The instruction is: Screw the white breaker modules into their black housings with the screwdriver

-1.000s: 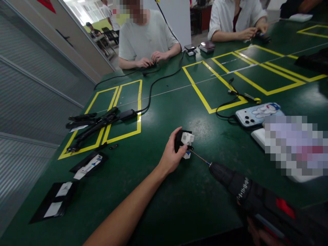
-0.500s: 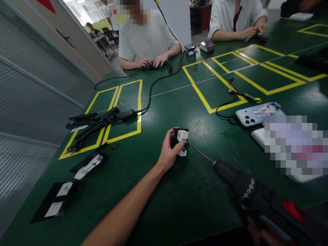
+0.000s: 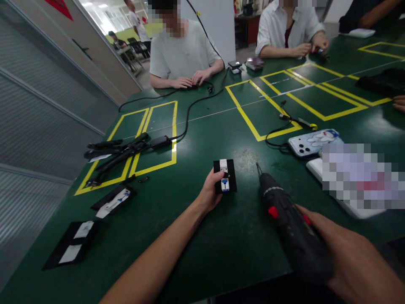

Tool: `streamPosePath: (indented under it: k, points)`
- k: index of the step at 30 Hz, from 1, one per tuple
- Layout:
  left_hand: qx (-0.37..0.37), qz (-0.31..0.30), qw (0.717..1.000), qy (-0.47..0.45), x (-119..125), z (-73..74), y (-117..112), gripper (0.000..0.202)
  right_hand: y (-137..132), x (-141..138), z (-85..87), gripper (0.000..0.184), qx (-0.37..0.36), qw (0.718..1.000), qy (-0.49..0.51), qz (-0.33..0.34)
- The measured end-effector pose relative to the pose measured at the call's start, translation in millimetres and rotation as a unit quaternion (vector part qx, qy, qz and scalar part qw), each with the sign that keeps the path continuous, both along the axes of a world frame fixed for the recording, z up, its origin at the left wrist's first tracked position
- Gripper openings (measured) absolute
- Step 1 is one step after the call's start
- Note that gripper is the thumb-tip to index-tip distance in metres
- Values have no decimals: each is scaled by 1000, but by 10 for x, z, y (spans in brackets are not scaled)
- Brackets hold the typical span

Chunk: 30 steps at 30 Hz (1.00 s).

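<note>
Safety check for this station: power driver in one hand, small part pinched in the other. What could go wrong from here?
1. The left hand pinches the small black part by one edge; if the driver pushes on it, it may twist free, close to that hand.
2. The right hand holds the driver with its bare bit out, and the phone lies near, so a swing could scratch it.

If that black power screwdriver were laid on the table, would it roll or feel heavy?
Probably heavy for its size: the power screwdriver has a thick body that fills the right hand. Its rounded barrel might roll a little on the flat table. The thin bit at its tip looks the easiest part to bend.
</note>
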<state>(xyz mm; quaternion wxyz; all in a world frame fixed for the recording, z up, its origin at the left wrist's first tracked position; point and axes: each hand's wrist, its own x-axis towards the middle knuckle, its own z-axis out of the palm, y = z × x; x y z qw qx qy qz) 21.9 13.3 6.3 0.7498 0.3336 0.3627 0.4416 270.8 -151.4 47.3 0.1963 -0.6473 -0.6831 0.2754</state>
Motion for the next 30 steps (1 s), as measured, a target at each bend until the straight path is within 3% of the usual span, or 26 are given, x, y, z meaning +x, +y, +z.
streamPosePath:
  k: [4,7,9,12,15,17,22,30]
  points:
    - [19,20,1000,-14,-30,-12,35,37,333,-212,-156,63,32,980,-191,50]
    - [30,15,999,3,-41,-41,51,41,459,-270,-175,70,30,966,-240,90]
    - [41,12,999,21,-40,-60,54,43,489,-263,-86,75,37,958,-262,108]
    - [62,8,997,45,-34,-74,45,44,577,-299,187,72,90,945,-285,134]
    - [81,-4,995,53,-36,-58,26,45,824,-473,455,58,153,945,-230,172]
    - [92,-10,995,45,-43,-37,12,48,1048,-622,524,41,172,944,-188,209]
    - [109,-23,993,42,-56,-14,-12,47,1453,-793,360,35,211,916,-127,316]
    - [129,-35,990,54,-69,-19,30,62,1535,-638,221,24,188,939,-14,289]
